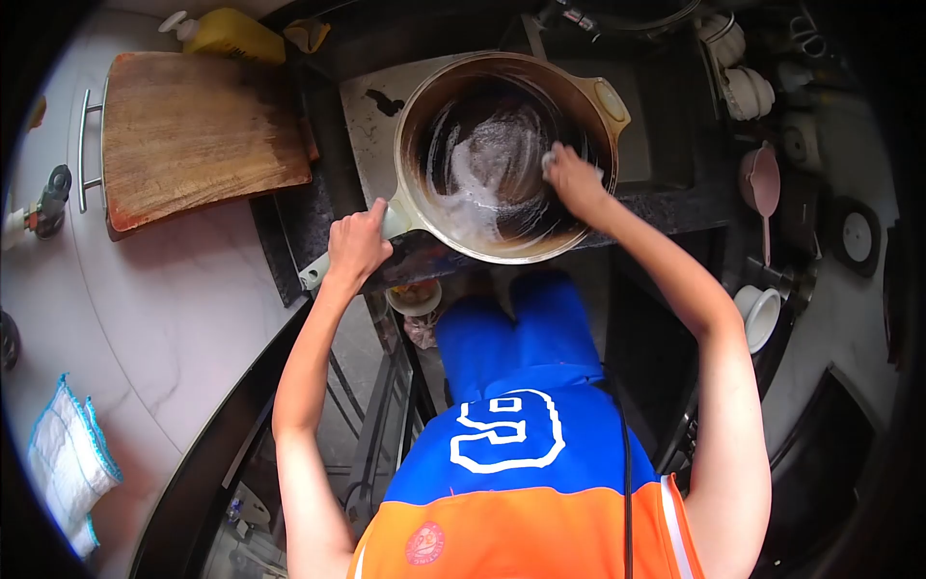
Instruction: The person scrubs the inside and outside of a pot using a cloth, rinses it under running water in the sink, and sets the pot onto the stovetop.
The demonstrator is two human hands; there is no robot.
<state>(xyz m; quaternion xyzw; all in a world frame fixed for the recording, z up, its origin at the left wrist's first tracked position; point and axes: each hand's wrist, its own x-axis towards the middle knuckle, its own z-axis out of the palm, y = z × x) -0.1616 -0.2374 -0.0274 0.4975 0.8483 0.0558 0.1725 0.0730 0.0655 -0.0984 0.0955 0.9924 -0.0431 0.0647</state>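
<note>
A large deep pot [413, 159] with a long pale handle [396, 220] and a short side grip [610, 99] sits over the sink area in front of me. Whitish suds are smeared over its dark inside bottom. My left hand [358, 243] is closed around the long handle. Inside the pot, near the right wall, my right hand [579, 185] is closed on a small whitish pad [549, 160]. Fingers cover most of that pad, so its exact kind is unclear. The hand is slightly blurred.
At left, a wooden cutting board [198, 140] lies near a yellow pump bottle [234, 37]. A white cloth with blue edging [72, 463] rests lower left. To the right are white cups [748, 93], a pink dipper [761, 181] and a white bowl [762, 318].
</note>
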